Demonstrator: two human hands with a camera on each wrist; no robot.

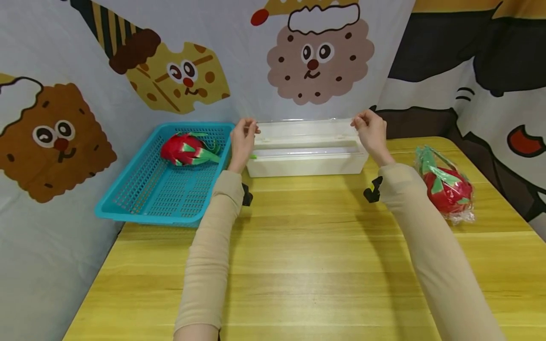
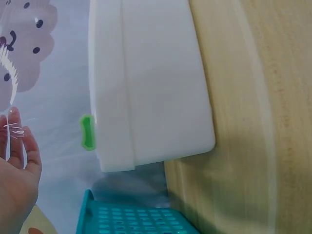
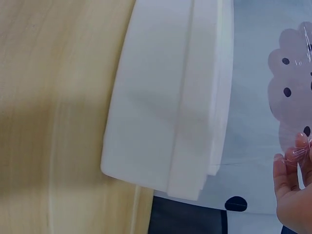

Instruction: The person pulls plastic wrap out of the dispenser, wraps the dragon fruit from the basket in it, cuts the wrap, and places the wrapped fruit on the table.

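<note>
A sheet of clear plastic film (image 1: 304, 121) is stretched between my two hands, over a long white film dispenser box (image 1: 304, 167). My left hand (image 1: 244, 142) pinches the film's left corner. The right corner is pinched by my right hand (image 1: 372, 133), and bunched film shows at its fingertips in the right wrist view. The dispenser's lid stands up at the back, and a roll (image 1: 304, 151) lies inside. A small green slider (image 2: 87, 132) sits on the box's left end.
Left of the box stands a blue mesh basket (image 1: 147, 219) with a red dragon fruit (image 1: 181, 149) in it. Another dragon fruit (image 1: 450, 192), wrapped in clear film, lies on the wooden table (image 1: 315, 265) at the right. A printed cloth (image 1: 247, 71) hangs behind.
</note>
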